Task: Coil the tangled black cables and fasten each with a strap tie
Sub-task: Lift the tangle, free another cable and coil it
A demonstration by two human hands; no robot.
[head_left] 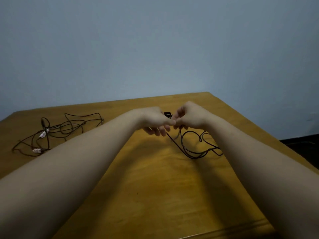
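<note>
Blue-grey wall (155, 45) fills the upper half of the view. Below it lies a yellow-brown wooden tabletop (155, 178), its far right corner visible.

Two bare forearms reach forward over the tabletop and meet near its far edge. The left hand (152, 120) and right hand (190, 117) touch at the thumb tips.
- Right hand: fingers (177, 114) curled inward and closed on a strand of the right cable (193, 155), which rises from the tabletop into the grip.
- Left hand: fingers (158, 131) hang downward, slightly spread. The thumb points at the right hand. Whether this hand pinches anything cannot be told.

Right cable: thin, dark, in loose open loops on the tabletop just below and right of the right hand. One straight run ends close under the left fingers.

Left cable tangle (60, 130): thin, dark, uncoiled, spread in overlapping loops at the left side of the tabletop, well apart from the hands. Two pale tags (44, 134) sit on it.

Black looped strap (167, 114): small, on the tabletop just behind the hands, partly hidden.
</note>
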